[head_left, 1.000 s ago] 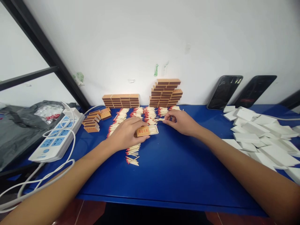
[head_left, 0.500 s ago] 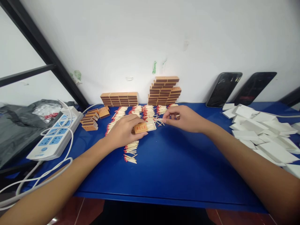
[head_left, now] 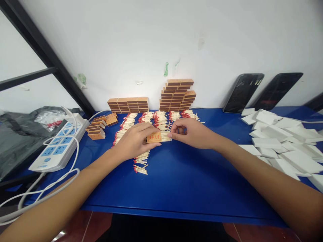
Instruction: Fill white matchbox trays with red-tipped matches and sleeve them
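Note:
My left hand [head_left: 137,139] is wrapped round a matchbox [head_left: 153,137] with red characters on its orange sleeve. From the sleeve's right end juts the white inner tray [head_left: 165,136], partly slid out, with matches lying in it. My right hand [head_left: 189,132] has its thumb and forefinger brought together at the tray's outer end; whatever is between the tips is too small to make out. Rows of red-tipped matches [head_left: 160,118] lie behind the hands, and more matches [head_left: 140,168] lie below the left hand.
Stacked matchboxes [head_left: 128,106] and a taller stack [head_left: 176,95] stand against the wall. Loose matchboxes [head_left: 97,127] lie by a white power strip [head_left: 60,144] with cables at left. White trays [head_left: 285,137] are heaped at right, before two phones [head_left: 243,92] on the blue table [head_left: 176,188].
My right hand has moved left and slightly down, from beside the loose matches to the matchbox tray's end. The left hand with the matchbox has shifted slightly right.

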### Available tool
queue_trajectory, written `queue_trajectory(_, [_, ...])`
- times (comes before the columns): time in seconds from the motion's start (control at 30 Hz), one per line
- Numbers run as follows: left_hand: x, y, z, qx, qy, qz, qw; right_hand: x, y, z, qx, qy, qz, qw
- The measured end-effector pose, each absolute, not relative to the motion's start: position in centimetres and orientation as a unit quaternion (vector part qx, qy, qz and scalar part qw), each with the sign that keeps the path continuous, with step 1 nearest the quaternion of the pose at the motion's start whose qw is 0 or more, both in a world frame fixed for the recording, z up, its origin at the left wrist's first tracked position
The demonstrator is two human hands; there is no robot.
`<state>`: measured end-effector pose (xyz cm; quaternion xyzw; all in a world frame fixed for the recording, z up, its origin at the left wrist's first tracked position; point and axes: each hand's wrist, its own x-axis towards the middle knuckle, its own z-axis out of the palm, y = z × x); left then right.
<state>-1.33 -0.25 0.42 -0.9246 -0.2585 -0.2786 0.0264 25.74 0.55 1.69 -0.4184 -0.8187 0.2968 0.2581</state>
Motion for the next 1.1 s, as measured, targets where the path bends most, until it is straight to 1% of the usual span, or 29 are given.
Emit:
queue_trajectory(0.17, [-1.3, -0.2, 0.4, -0.925, -0.251, -0.283, 0.027, 25.6, 0.6, 1.5, -0.430, -0.805, 0.310, 0.268])
queue_trajectory(0.33, [-1.3, -0.2, 0.5, -0.919, -0.260, -0.295, 0.031, 25.1, 0.5, 0.7, -0.427, -0.778, 0.334, 0.318])
queue_trajectory(0.47, [-1.2, -0.4, 0.5, -0.922, -0.259, -0.288, 0.022, 24.5, 0.3, -0.1, -0.430, -0.774, 0.360, 0.295])
queue_trajectory(0.53, [-1.2, -0.3, 0.4, -0.921, -0.264, -0.286, 0.020, 24.6, 0.6, -0.2, -0.438, -0.777, 0.341, 0.296])
queue_trajectory(0.63, [-1.4, -0.1, 0.3, -0.913, -0.282, -0.294, 0.036, 25.6, 1.6, 0.0, -0.475, -0.782, 0.246, 0.319])
queue_trajectory(0.7, [-1.6, 0.2, 0.3, -0.904, -0.300, -0.302, 0.046, 26.5, 2.4, 0.0, -0.494, -0.796, 0.189, 0.294])
queue_trajectory(0.77, [-1.7, 0.3, 0.4, -0.897, -0.318, -0.303, 0.048, 27.2, 2.9, -0.2, -0.500, -0.812, 0.174, 0.246])
queue_trajectory(0.83, [-1.8, 0.4, 0.5, -0.895, -0.328, -0.300, 0.046, 27.5, 3.1, -0.5, -0.501, -0.820, 0.172, 0.216])
queue_trajectory(0.97, [-1.7, 0.2, 0.7, -0.899, -0.323, -0.293, 0.037, 27.1, 2.8, -0.9, -0.511, -0.822, 0.165, 0.189])
queue_trajectory(1.1, [-1.6, 0.1, 0.8, -0.903, -0.318, -0.287, 0.035, 27.0, 2.6, -0.6, -0.521, -0.817, 0.188, 0.160])
